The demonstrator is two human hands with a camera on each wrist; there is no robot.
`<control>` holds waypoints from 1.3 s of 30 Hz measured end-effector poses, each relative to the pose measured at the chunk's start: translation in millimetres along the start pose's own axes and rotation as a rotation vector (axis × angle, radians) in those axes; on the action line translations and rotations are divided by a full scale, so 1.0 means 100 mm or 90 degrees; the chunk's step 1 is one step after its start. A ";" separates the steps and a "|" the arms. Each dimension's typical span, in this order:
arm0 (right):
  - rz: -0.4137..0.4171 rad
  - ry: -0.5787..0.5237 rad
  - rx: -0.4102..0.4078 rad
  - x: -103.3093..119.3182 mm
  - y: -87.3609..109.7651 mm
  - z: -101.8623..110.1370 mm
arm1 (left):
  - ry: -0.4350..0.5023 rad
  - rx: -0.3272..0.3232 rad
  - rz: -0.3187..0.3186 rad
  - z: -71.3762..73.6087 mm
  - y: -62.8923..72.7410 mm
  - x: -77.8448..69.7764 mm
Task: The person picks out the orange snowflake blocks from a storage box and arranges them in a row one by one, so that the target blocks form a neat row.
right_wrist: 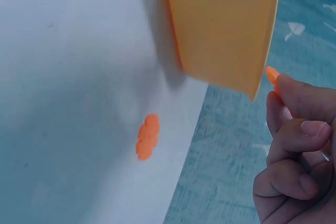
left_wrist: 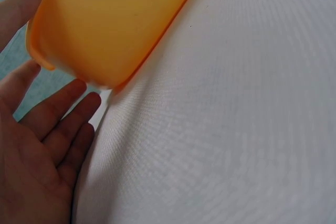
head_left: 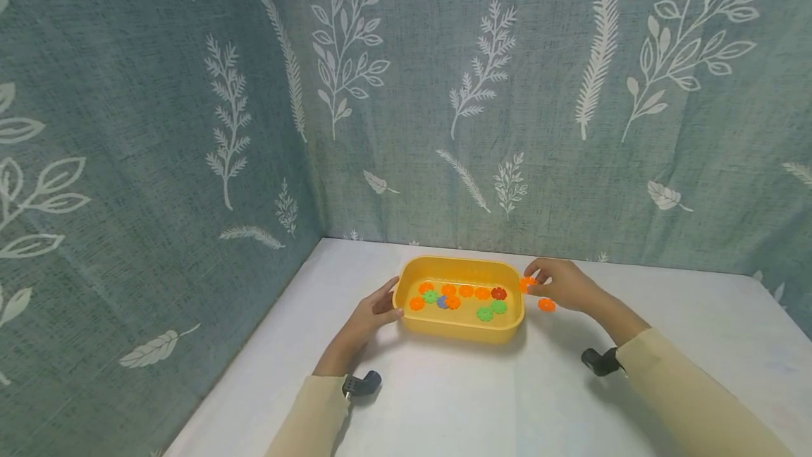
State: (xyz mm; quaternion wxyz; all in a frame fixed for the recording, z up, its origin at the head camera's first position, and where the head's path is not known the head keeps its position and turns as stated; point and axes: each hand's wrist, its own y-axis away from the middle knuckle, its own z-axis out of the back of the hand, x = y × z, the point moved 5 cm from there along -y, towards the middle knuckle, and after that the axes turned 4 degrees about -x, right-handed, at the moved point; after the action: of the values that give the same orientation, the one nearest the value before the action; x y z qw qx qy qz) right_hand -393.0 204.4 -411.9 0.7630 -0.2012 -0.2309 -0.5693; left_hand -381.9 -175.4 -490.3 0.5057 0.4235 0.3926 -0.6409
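Note:
A yellow plastic tub sits on the white table with several flower-shaped discs inside: orange discs, green discs, a red disc and a partly covered blue disc. My left hand touches the tub's left end, its fingers loosely extended; in the left wrist view the thumb and index fingertips meet the rim. Just off the right end, my right hand pinches an orange flower-shaped disc between thumb and index finger, near rim height. Another orange disc lies below that hand.
The white table reaches back to a green leaf-patterned curtain, which also runs along the left side. Each wrist wears a small black camera, one on the left and one on the right.

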 end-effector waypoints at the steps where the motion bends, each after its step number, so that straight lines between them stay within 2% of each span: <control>1: -0.001 -0.003 -0.004 -0.03 0.01 0.01 | 0.000 0.000 0.001 0.00 0.00 0.00; 10: -0.009 -0.020 -0.019 -0.27 0.13 0.03 | 0.012 0.003 -0.002 -0.02 -0.01 0.02; 23: -0.094 -0.056 -0.044 -0.69 0.23 -0.04 | 0.001 -0.001 -0.006 -0.03 0.00 -0.01; 31: -0.118 -0.083 -0.044 -0.81 0.27 -0.07 | 0.006 -0.002 -0.009 -0.03 0.00 -0.01; 39: -0.162 -0.068 -0.029 -0.90 0.29 -0.07 | 0.003 -0.003 -0.006 -0.02 0.00 -0.02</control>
State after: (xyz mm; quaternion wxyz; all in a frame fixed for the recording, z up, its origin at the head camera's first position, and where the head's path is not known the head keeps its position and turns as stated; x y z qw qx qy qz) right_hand -385.7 277.7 -471.4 0.6665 -0.2175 -0.2815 -0.6551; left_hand -381.5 -172.6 -489.5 0.5025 0.4218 0.3970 -0.6418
